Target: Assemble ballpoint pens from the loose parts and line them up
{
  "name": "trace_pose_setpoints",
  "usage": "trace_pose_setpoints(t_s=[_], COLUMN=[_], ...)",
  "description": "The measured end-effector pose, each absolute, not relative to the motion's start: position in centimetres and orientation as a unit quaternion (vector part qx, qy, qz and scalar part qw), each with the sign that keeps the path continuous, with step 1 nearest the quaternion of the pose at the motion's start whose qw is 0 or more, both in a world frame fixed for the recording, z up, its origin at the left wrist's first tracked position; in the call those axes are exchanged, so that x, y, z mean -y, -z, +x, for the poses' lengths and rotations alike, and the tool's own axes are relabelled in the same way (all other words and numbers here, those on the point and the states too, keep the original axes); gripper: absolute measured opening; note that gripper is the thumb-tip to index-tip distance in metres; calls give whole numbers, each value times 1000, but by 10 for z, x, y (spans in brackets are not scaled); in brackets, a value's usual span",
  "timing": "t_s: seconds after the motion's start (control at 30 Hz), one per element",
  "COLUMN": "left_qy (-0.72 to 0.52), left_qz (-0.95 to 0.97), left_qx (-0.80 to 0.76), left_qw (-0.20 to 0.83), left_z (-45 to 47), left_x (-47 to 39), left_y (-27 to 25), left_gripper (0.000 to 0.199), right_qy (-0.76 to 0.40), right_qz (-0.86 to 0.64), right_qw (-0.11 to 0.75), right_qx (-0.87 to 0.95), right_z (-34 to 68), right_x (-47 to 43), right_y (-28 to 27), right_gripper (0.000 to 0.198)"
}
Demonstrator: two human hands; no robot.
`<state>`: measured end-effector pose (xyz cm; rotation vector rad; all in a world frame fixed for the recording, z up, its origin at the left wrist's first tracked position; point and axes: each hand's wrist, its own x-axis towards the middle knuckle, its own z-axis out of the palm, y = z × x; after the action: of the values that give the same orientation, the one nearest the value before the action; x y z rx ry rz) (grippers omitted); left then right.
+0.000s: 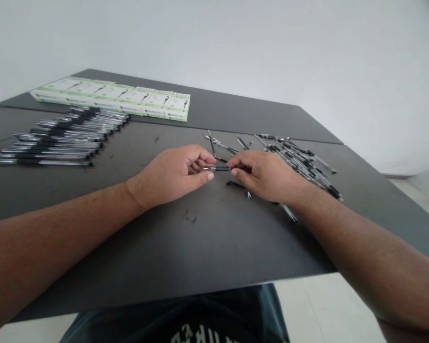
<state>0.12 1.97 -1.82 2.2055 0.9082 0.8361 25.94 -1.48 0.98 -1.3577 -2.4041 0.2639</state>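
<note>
A pen (221,168) with a black grip and a clear, silvery end lies level between my two hands, just above the table. My right hand (268,175) pinches its right part between thumb and fingertips, hiding that end. At the clear left end, the thumb and curled fingers of my left hand (175,169) close around it. Close by my right hand are a thin black piece (235,184) and a small metallic bit (249,194) on the table. Partly behind that hand spreads a loose pile of pens and pen parts (303,162).
Many black-gripped pens (62,136) lie side by side at the left. Behind them stands a row of green-and-white boxes (121,97). Dark marks (190,218) show on the grey table (146,267), which meets a second tabletop (243,112) near the white wall.
</note>
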Motion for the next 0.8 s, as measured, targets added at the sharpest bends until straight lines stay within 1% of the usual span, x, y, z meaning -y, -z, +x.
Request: trace_pose_setpoints(t_s=[0.2,0.6,0.8], left_qy=[-312,-293,-283], left_qz=[841,860,860], left_qx=[-378,-378,-389], left_qw=[231,180,171], left_z=[1,0,0], left_x=[-17,-17,-17], left_y=[11,9,9], left_gripper=[20,15,14], right_qy=[-86,-83,-84], right_qz=[-483,-474,-452], right_qw=[190,177,170], right_qx=[851,859,872], right_z=[260,259,259], right_x=[13,14,15], right_y=[-10,-11,-13], right_gripper=[21,20,26])
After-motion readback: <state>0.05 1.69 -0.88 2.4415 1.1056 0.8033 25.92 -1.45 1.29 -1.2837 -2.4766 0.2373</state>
